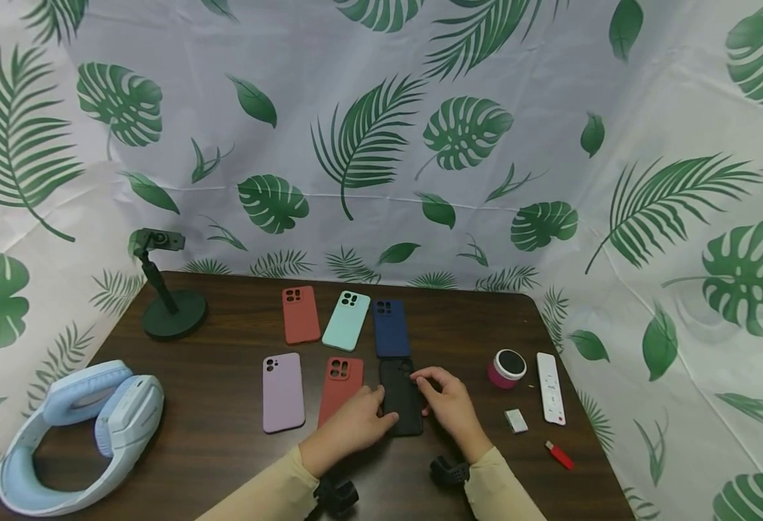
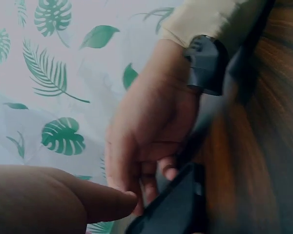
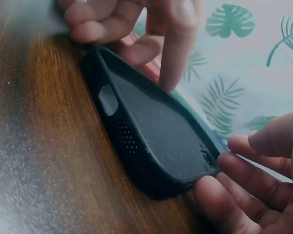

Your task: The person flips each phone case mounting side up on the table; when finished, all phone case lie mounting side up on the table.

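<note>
A black phone case [image 1: 402, 405] lies on the table between both hands, its hollow inside [image 3: 146, 117] facing up in the right wrist view. A port cutout and small holes show in its near end wall. My left hand [image 1: 355, 420] holds its left side, with thumb and index finger at the rim. On the opposite side, my right hand [image 1: 448, 405] grips the edge between thumb and fingers. Partly beneath the left hand is a red phone case [image 1: 340, 383]. A blue phone case [image 1: 391, 329] lies just beyond the black one.
Another red case [image 1: 300, 315], a mint case [image 1: 346, 320] and a lilac case [image 1: 283, 393] lie around. Headphones [image 1: 82, 434] and a stand [image 1: 174, 315] are at left. At right are a jar [image 1: 507, 369], white remote [image 1: 551, 388], small white block [image 1: 515, 421] and red USB stick [image 1: 559, 456].
</note>
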Action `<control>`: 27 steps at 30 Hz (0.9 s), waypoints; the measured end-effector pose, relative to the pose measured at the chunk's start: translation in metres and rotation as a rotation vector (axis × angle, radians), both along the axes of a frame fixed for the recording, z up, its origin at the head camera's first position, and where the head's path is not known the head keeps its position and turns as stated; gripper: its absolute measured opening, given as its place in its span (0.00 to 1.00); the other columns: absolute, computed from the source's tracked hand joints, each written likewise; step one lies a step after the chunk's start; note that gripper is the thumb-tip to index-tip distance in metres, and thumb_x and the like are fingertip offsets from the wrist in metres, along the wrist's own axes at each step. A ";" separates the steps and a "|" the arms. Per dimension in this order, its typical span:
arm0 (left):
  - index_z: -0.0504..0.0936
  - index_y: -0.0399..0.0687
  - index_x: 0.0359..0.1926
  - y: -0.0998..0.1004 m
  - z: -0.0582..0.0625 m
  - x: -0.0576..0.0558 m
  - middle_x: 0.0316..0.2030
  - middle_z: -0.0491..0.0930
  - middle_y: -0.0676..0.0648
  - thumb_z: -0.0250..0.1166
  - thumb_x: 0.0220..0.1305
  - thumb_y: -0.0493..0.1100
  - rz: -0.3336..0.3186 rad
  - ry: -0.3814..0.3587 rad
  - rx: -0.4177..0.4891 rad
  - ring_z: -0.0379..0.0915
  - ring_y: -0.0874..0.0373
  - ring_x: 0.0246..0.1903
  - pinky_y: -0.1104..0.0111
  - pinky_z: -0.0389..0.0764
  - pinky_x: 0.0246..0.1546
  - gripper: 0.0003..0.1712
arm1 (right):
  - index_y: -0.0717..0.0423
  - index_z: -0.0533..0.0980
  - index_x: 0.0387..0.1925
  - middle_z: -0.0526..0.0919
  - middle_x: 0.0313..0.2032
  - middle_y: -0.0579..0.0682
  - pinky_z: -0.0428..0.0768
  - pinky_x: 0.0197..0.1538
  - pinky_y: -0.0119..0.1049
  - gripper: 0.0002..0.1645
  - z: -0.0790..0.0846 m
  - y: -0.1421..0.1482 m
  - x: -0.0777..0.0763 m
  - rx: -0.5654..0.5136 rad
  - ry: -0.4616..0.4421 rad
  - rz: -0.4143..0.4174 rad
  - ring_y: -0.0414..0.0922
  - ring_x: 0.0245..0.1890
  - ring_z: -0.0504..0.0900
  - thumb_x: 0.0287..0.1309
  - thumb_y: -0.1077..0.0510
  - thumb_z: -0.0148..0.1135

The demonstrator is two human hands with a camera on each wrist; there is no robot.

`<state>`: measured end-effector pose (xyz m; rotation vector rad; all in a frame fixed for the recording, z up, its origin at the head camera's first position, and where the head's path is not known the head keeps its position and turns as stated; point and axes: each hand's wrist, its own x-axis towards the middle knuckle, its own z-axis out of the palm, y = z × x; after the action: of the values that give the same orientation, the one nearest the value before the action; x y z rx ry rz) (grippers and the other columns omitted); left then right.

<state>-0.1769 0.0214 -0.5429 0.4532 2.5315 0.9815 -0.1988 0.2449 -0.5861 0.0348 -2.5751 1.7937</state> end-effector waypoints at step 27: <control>0.78 0.56 0.61 -0.060 0.036 -0.026 0.52 0.77 0.44 0.60 0.73 0.57 -0.161 0.193 0.153 0.78 0.54 0.47 0.60 0.79 0.47 0.21 | 0.49 0.83 0.46 0.84 0.36 0.54 0.82 0.20 0.44 0.16 0.023 -0.018 -0.003 0.040 -0.031 0.082 0.50 0.30 0.82 0.69 0.43 0.61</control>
<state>-0.2029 -0.0390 -0.5067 0.8203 2.5469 1.1207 -0.2019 0.2270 -0.5627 0.1149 -2.6686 1.7821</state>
